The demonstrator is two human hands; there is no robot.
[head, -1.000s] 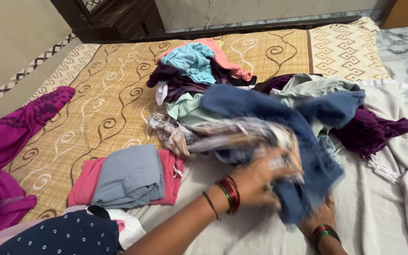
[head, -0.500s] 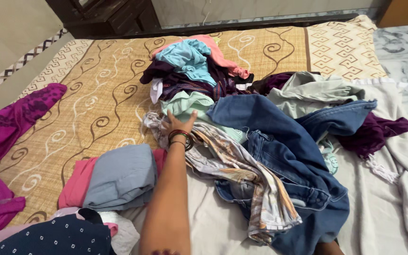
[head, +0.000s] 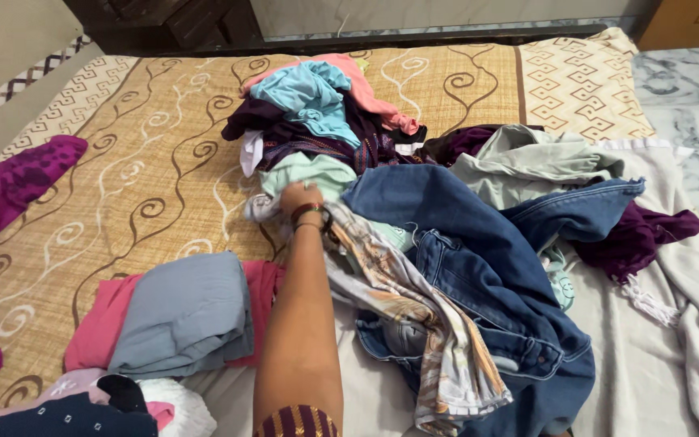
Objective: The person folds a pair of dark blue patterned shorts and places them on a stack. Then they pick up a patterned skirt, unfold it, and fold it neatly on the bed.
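Where the head view looks down, a bed with a tan swirl-patterned cover (head: 147,170) carries a heap of clothes; marble floor (head: 689,89) shows at upper right. Left hand (head: 301,198) closes on the end of a striped printed cloth (head: 414,316) beside blue jeans (head: 487,275). Fingers buried; right hand out of frame.

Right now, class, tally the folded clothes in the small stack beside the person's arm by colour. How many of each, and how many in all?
Grey-blue: 1
Pink: 1
Total: 2, the grey-blue piece lying on the pink one. The left hand is not on this stack; it reaches into the unfolded heap, on a patterned cloth.
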